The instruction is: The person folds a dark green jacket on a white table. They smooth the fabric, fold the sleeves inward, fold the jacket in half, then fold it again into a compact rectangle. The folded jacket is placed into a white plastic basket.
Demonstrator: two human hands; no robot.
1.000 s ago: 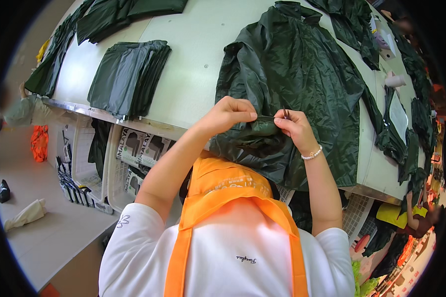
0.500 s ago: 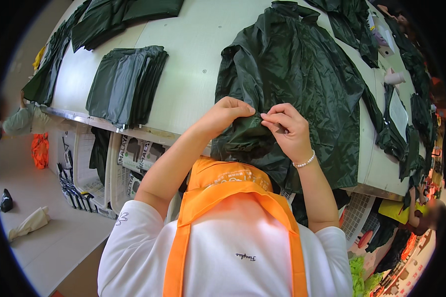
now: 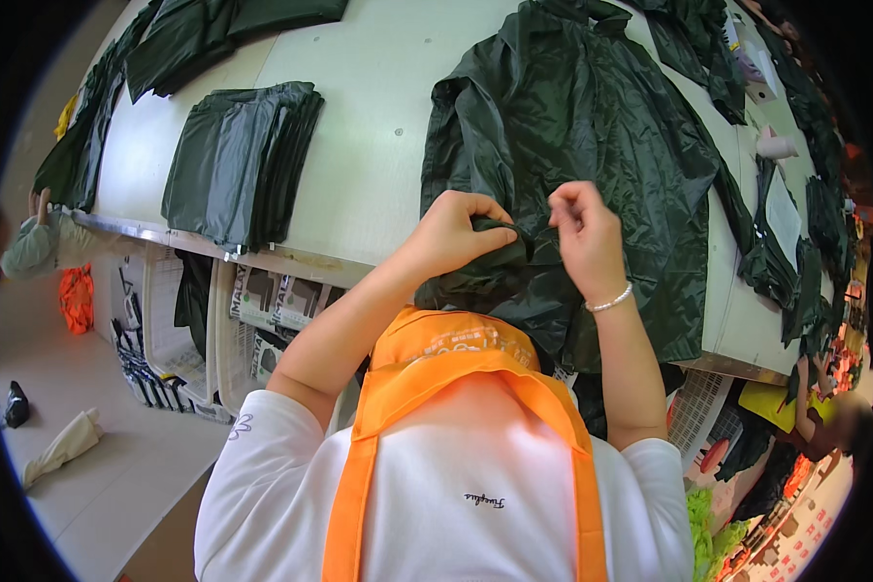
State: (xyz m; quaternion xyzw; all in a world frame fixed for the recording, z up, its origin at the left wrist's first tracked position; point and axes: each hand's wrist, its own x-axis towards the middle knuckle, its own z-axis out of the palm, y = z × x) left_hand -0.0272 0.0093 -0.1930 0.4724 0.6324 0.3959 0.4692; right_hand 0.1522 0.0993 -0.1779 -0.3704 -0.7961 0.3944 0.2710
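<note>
Nearest the camera, the person wore a white shirt (image 3: 475, 456) and an orange apron (image 3: 351, 504). The left hand (image 3: 461, 235) grasped a bunched fold of a dark green garment (image 3: 616, 145), with the cloth pinched between thumb and fingers. The right hand (image 3: 589, 238), with a pale beaded bracelet (image 3: 609, 299) at its wrist, was raised just to the right of that fold. Its fingers were curled and blurred; whether they held anything could not be determined.

The garment lay spread over a white table (image 3: 371, 92), its collar pointing away from the person and its near part reaching the front edge. Below that edge, on the left, stood white plastic baskets (image 3: 225, 339) beside printed packages (image 3: 262, 299). On the tabletop to the left of the garment, and apart from it, was a stack of folded dark green pieces (image 3: 233, 165). Further off, on the right, were a white roll (image 3: 775, 145) and a white sheet (image 3: 782, 218), the latter resting on more dark cloth (image 3: 769, 267).
</note>
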